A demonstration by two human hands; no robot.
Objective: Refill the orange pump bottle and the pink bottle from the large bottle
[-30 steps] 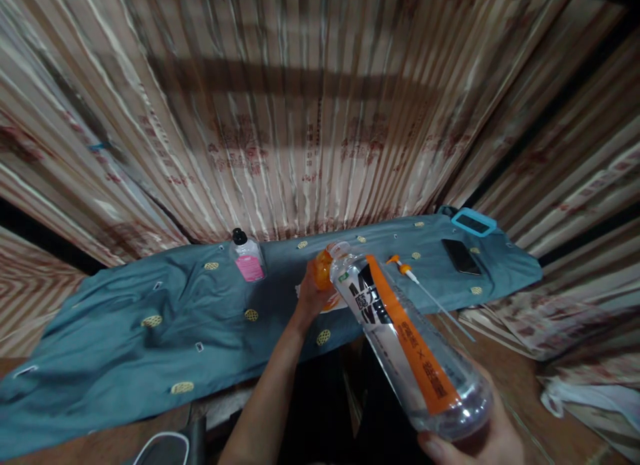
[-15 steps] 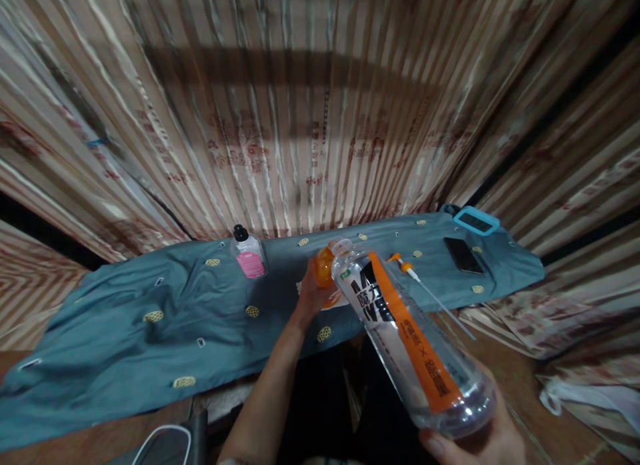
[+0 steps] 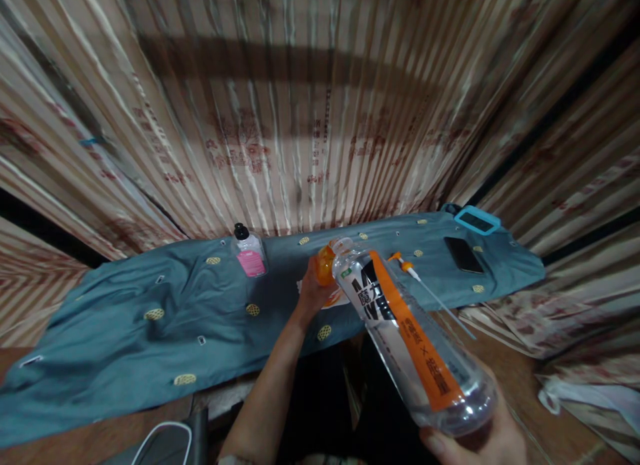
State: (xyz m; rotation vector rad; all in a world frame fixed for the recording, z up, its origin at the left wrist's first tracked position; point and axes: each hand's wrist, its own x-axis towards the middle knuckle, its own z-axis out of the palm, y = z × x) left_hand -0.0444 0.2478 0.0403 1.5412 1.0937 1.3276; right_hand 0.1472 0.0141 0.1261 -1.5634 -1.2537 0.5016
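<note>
The table (image 3: 215, 302) wears a teal cloth dotted with yellow ovals. Above its near edge slants a large clear bottle (image 3: 413, 335), glossy and see-through, its label carrying a broad orange stripe beside a pale panel with bold black lettering and a small green patch. The right hand (image 3: 480, 428) grips its base; its uncapped mouth meets the top of a smaller, translucent orange bottle (image 3: 326, 266) on the table, gripped by the left hand (image 3: 314, 286). Nearby lies an orange-and-white pump (image 3: 413, 272) with a thin tube.

bottle label (image 3: 397, 322): orange, white, black | cloth (image 3: 115, 345): teal, yellow-patterned | phone (image 3: 464, 254): black
</note>
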